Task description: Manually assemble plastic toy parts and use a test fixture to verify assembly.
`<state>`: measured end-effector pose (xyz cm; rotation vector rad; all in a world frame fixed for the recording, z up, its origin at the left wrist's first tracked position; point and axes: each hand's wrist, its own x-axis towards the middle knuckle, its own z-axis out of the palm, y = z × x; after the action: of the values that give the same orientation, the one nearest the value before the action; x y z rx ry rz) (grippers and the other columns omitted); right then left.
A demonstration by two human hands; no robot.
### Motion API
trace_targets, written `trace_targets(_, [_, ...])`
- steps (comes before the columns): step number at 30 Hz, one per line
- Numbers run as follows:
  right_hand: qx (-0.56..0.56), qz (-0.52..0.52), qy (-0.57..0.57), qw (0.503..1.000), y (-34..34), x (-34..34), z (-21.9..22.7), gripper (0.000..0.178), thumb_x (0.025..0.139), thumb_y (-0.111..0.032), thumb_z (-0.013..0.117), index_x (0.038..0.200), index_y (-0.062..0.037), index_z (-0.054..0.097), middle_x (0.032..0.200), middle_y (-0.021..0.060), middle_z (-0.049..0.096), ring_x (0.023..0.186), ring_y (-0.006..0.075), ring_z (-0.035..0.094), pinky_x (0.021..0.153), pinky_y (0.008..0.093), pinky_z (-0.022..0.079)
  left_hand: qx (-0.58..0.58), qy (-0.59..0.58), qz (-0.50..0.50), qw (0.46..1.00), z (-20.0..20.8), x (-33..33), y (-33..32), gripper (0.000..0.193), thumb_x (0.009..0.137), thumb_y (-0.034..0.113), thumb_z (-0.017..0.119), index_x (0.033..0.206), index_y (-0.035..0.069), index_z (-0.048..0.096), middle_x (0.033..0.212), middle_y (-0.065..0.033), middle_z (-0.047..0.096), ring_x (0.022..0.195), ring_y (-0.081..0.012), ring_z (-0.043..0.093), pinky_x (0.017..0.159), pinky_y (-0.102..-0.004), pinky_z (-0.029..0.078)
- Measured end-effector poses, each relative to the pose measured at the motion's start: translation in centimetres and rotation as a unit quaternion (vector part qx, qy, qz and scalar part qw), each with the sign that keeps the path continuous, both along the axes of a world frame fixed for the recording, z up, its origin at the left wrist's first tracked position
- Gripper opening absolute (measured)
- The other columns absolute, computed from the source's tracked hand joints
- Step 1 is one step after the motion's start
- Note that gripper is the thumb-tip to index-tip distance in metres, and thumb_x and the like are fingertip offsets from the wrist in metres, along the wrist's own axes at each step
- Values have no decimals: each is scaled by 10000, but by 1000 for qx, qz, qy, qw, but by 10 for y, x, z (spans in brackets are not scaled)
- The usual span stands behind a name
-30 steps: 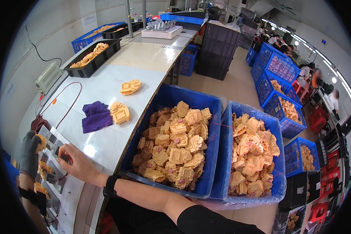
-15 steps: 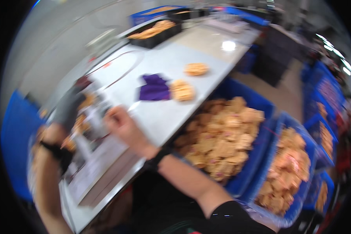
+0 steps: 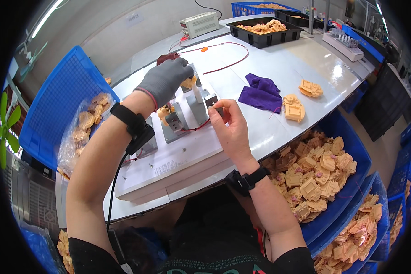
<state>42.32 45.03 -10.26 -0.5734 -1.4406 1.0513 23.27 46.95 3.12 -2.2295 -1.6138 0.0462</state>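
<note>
A grey fixture (image 3: 191,114) with upright blocks and a white post (image 3: 197,93) stands on a pale board (image 3: 182,160) on the table. My left hand (image 3: 165,77), in a grey glove, reaches over its far side with fingers bent down by a cream plastic part (image 3: 188,83); what the fingertips grip is hidden. At the fixture's right side my bare right hand (image 3: 233,130) closes thumb and forefinger on a small dark block (image 3: 219,111). Another cream part (image 3: 163,114) sits at the fixture's left, beside a metal block (image 3: 173,121) with red wires.
Right of the fixture lie a purple cloth (image 3: 260,93) and two cream plastic housings (image 3: 293,108). A black tray (image 3: 260,39) of parts and a power supply (image 3: 199,25) stand behind. Blue bins (image 3: 358,160) heaped with housings stand beside the table; a blue crate (image 3: 61,102) rises at left.
The view has turned and steadied from a blur, so everything sits differently in it. My right hand, earlier held curled near the fixture, now has its fingers at the fixture's right side.
</note>
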Motion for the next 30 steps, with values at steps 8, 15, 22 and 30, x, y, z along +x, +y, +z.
trace_targets(8, [-5, 5, 1, 1000, 0, 4, 1, 231, 947, -262, 654, 1000, -56, 567, 881, 24, 533, 778, 124, 473, 716, 276, 456, -42, -19, -24, 999, 4, 19, 1, 415, 720, -112, 658, 1084, 85, 652, 1123, -91, 632, 1063, -323, 611, 877, -403, 525])
trace_targets(15, [-4, 0, 10, 1000, 4, 3, -4, 179, 960, -226, 654, 1006, -80, 563, 778, -58, 446, 724, 45, 404, 656, 203, 370, -60, -18, -62, 996, -7, 35, -1, 471, 793, -111, 615, 1236, 48, 594, 1182, -132, 619, 1120, -307, 619, 929, -392, 523])
trace_targets(22, [-10, 16, 42, 999, 4, -4, -10, 200, 940, -222, 670, 1028, -63, 587, 863, -1, 527, 763, 99, 466, 700, 257, 437, -137, -26, -10, 990, -23, 50, 0, 673, 847, 81, 686, 1457, 73, 400, 1414, -186, 495, 1319, -372, 475, 1061, -421, 449])
trace_targets(30, [15, -30, 19, 999, 3, -5, -11, 326, 962, -215, 639, 1216, -33, 548, 1067, 73, 565, 900, 141, 538, 797, 281, 474, -84, -166, -21, 982, 3, 35, -46, 774, 813, -25, 623, 1512, 59, 301, 1505, -204, 366, 1372, -361, 417, 1104, -411, 414])
